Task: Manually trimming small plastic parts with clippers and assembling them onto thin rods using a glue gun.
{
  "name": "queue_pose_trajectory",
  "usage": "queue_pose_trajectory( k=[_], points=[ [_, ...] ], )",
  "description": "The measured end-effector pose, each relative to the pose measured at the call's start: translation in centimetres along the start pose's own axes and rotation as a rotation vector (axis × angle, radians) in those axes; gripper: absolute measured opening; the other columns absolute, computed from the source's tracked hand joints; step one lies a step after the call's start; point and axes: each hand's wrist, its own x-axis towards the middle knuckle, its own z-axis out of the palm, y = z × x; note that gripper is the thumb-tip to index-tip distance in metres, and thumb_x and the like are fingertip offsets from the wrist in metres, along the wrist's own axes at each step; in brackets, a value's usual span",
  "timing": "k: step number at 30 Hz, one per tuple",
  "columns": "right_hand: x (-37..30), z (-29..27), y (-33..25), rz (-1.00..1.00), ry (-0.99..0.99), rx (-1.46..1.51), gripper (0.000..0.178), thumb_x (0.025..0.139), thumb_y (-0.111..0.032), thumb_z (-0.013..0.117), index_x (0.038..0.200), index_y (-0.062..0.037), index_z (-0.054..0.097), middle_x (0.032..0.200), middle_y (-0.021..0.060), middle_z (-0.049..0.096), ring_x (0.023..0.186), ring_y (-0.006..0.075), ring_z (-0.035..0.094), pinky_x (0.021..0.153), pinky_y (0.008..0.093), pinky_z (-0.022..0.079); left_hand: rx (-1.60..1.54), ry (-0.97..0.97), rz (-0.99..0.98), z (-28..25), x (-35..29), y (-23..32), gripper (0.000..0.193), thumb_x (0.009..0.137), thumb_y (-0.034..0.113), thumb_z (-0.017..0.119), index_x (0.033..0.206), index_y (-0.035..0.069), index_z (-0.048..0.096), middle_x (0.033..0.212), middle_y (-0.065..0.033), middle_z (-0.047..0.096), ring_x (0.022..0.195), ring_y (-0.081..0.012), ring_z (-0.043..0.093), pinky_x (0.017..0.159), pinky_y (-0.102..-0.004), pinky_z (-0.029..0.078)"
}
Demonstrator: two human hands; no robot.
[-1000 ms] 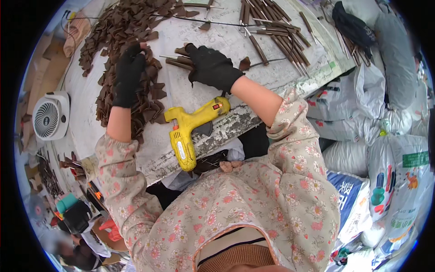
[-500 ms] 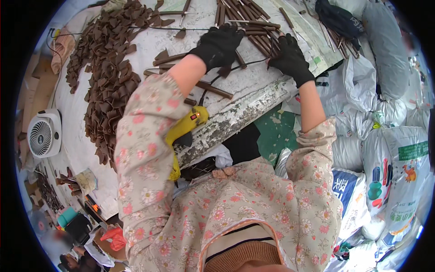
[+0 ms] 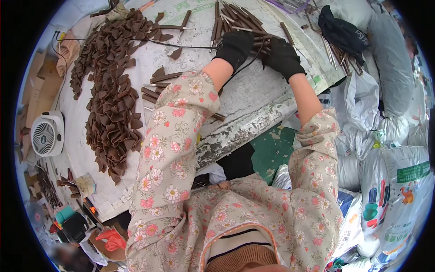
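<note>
My left hand point(image 3: 234, 46), in a black glove, is closed at the left end of a bunch of brown-sleeved metal rods point(image 3: 262, 44). Gripping the bunch from the right is my right hand point(image 3: 283, 58), gloved the same way, its fingers curled over the ends. Parts of the rods are hidden by the gloves. Just beyond the hands lies a loose pile of similar rods point(image 3: 235, 17). A black cord point(image 3: 190, 46) crosses the table and passes by my left hand. More brown rods point(image 3: 165, 78) lie beside my left forearm.
A large heap of brown curled pieces point(image 3: 111, 104) covers the table's left side. A white fan point(image 3: 47, 133) stands at the far left. The table's worn edge point(image 3: 253, 127) runs close to me. Stuffed white sacks point(image 3: 394, 181) crowd the right, with a dark cloth bag point(image 3: 342, 31) above.
Both hands have come together around the rods, the left moving right and the right moving slightly left. My left sleeve now covers most of the yellow tool. Rods once spread between the hands are gathered.
</note>
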Motion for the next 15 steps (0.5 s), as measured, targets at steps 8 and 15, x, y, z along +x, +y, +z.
queue_pose_trajectory(
  k=[8, 15],
  points=[
    [0.3, 0.8, -0.3, 0.046, 0.008, 0.024, 0.041, 0.067, -0.021, 0.06, 0.104, -0.0063, 0.051, 0.099, 0.0206, 0.059, 0.093, 0.0332, 0.057, 0.078, 0.0409, 0.046, -0.095, -0.365, 0.031, -4.8, -0.9, -3.6, 0.024, 0.083, 0.015, 0.039, 0.098, 0.009, 0.056, 0.089, -0.0166, 0.063, 0.083, -0.033, 0.061, 0.071, -0.044, 0.047],
    [-3.9, -4.5, 5.0, 0.135, -0.243, 0.227, 0.049, 0.063, -0.03, 0.06, 0.102, -0.0009, 0.053, 0.088, 0.0167, 0.063, 0.077, 0.0274, 0.062, 0.067, 0.0363, 0.048, 0.139, -0.176, 0.232, -14.1, -7.2, -11.1, 0.03, 0.079, 0.016, 0.051, 0.109, 0.015, 0.056, 0.095, -0.0087, 0.063, 0.086, -0.0288, 0.06, 0.073, -0.038, 0.048]
  ],
)
